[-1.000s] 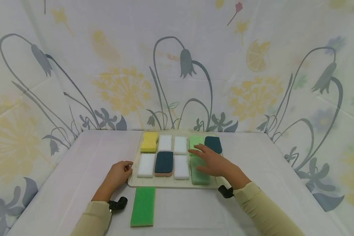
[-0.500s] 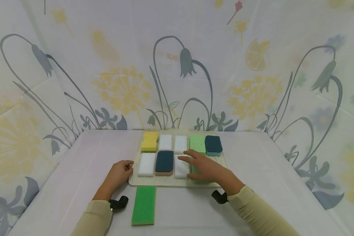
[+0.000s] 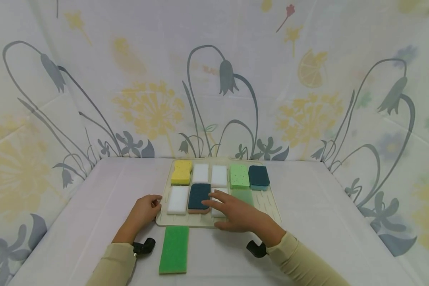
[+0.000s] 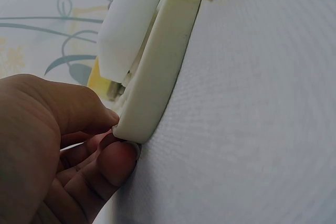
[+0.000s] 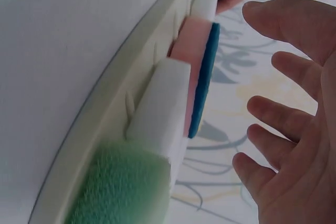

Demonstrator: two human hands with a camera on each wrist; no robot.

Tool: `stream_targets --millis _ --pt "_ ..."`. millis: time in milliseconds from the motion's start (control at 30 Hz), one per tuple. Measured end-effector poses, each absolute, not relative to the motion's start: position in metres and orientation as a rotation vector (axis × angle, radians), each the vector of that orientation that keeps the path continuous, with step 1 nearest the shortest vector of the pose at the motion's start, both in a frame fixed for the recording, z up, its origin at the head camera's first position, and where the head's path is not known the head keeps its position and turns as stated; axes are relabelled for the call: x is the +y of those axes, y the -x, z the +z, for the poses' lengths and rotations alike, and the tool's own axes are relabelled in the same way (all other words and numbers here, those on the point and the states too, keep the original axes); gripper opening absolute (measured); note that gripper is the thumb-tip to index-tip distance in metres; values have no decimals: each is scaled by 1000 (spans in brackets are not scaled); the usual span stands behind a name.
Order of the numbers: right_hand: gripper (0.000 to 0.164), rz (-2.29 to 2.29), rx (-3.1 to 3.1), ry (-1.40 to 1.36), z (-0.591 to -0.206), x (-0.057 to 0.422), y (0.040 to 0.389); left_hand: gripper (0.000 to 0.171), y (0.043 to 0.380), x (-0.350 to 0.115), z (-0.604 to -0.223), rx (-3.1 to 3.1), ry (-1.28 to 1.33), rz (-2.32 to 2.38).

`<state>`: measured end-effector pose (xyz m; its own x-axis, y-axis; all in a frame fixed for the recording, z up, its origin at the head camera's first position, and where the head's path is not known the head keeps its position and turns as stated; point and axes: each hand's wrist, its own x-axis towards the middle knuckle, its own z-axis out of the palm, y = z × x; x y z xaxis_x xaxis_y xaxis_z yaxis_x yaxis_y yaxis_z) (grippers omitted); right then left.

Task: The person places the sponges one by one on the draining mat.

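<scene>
Two rows of sponges sit on a cream tray (image 3: 266, 200). My left hand (image 3: 144, 210) pinches the tray's left edge between thumb and fingers; the left wrist view shows the pinched corner (image 4: 144, 114). Above the front row hovers my right hand (image 3: 239, 214), fingers spread and holding nothing. Its fingertips overlap a dark blue sponge with a pink base (image 3: 199, 195) and partly hide a white sponge (image 3: 219, 212). Behind the hand lies a pale green sponge (image 3: 244, 195), also partly hidden. Another white sponge (image 3: 177, 200) is at the front left.
The back row has a yellow sponge (image 3: 181, 172), two white sponges (image 3: 219, 176), a light green sponge (image 3: 239, 176) and a dark blue sponge (image 3: 258, 176). A flat green scouring pad (image 3: 174, 250) lies on the white cloth before the tray. A patterned curtain (image 3: 214, 99) stands behind.
My right hand has moved left and nearer, from over the green sponges to over the white and dark blue ones. The left hand has stayed at the tray's edge.
</scene>
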<state>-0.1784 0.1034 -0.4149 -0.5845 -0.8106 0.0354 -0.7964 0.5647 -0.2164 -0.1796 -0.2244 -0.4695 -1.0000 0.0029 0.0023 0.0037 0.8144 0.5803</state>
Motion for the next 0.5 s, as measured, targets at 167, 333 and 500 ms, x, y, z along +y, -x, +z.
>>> stream_targets --millis 167,333,500 --pt "67 -293 2700 1381 -415 92 171 38 179 -225 -469 -2987 8 -967" --pt "67 -287 2669 1360 -415 80 166 39 179 -224 -469 -2999 -7 -965" --pt "67 -284 2623 1351 -416 71 162 39 179 -224 -469 -2996 -3 -961"
